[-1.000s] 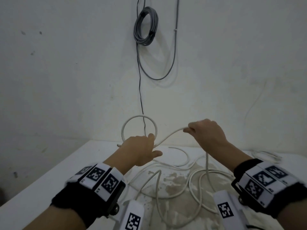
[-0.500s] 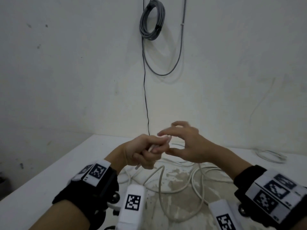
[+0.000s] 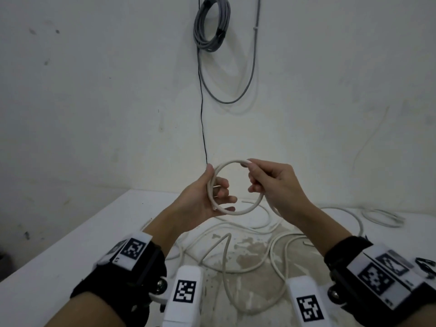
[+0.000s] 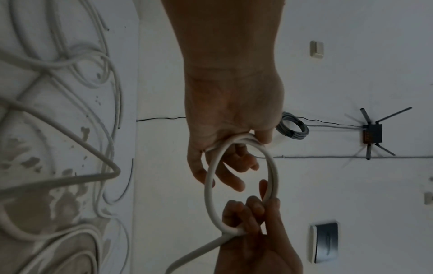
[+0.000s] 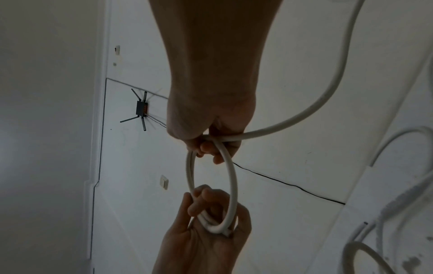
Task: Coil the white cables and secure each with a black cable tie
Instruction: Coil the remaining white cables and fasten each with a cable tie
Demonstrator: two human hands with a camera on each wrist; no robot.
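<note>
I hold a small coil of white cable (image 3: 232, 161) up in front of the wall, above the table. My left hand (image 3: 218, 182) grips the coil's left side, where two turns lie together between thumb and curled fingers (image 4: 234, 181). My right hand (image 3: 252, 175) pinches the coil's right side, fingers curled round the cable (image 5: 234, 181). From under the right hand the rest of the white cable (image 3: 226, 263) trails down and lies in loose loops on the table. Black cable ties (image 3: 424, 265) lie at the right edge, by my right wrist.
The white table (image 3: 70, 256) has a worn, stained patch in its middle. Another white cable (image 3: 382, 218) lies at the back right. A grey cable coil (image 3: 211, 24) and a thin black wire (image 3: 203, 128) hang on the wall behind. A black router (image 4: 372, 133) is mounted on the wall.
My right hand brought the cable across to the left hand, adding another turn. Both hands now hold the coil up between them, higher than before.
</note>
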